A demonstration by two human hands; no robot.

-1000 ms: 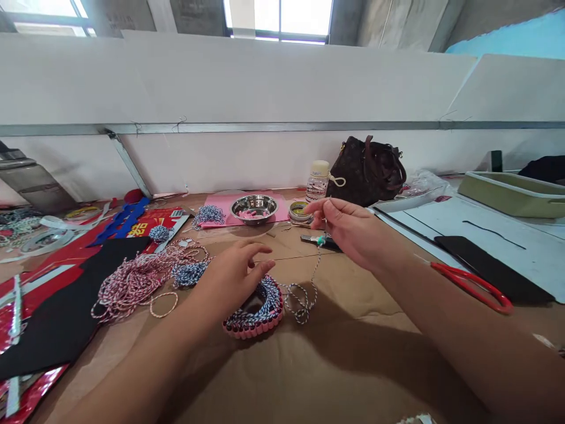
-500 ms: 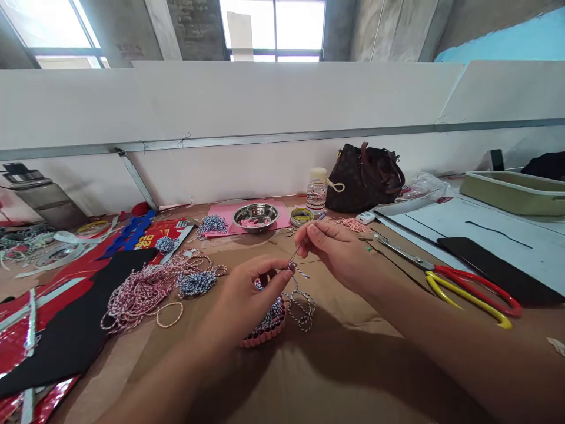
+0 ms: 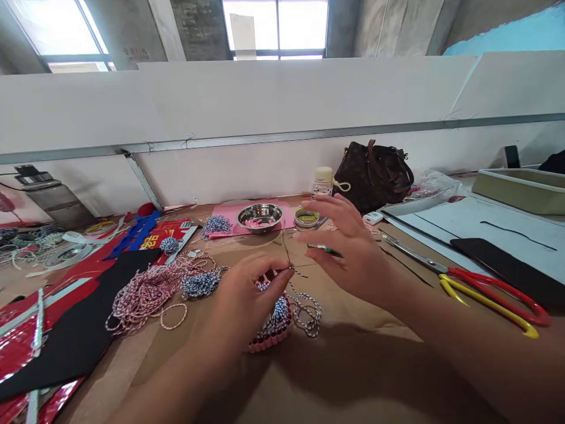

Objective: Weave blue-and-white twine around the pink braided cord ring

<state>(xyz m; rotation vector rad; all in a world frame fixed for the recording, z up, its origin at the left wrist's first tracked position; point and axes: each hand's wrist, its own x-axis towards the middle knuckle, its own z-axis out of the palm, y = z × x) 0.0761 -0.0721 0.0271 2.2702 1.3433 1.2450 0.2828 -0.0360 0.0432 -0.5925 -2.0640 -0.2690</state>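
My left hand (image 3: pixel 251 291) pinches the end of a blue-and-white cord and a thin dark strand rising from it, over a round pink-edged piece (image 3: pixel 269 341) filled with blue-and-white cord. That hand partly hides the piece. Loose blue-and-white cord (image 3: pixel 308 315) lies in loops at its right side. My right hand (image 3: pixel 346 247) is raised to the right of the strand, fingers apart and a little blurred. A thin tool with a green part (image 3: pixel 327 249) shows by its palm; whether the hand touches it is unclear.
Scissors with red and yellow handles (image 3: pixel 489 294) lie at right. A steel bowl (image 3: pixel 260 218), a bottle (image 3: pixel 323 179) and a dark handbag (image 3: pixel 375 176) stand at the back. Pink-and-white cord (image 3: pixel 143 297) is heaped at left, beside a black sheet (image 3: pixel 79 330).
My right hand has let go of the thin strand near my left fingertips, opened and moved right. My left hand keeps its pinch. The view has shifted slightly.
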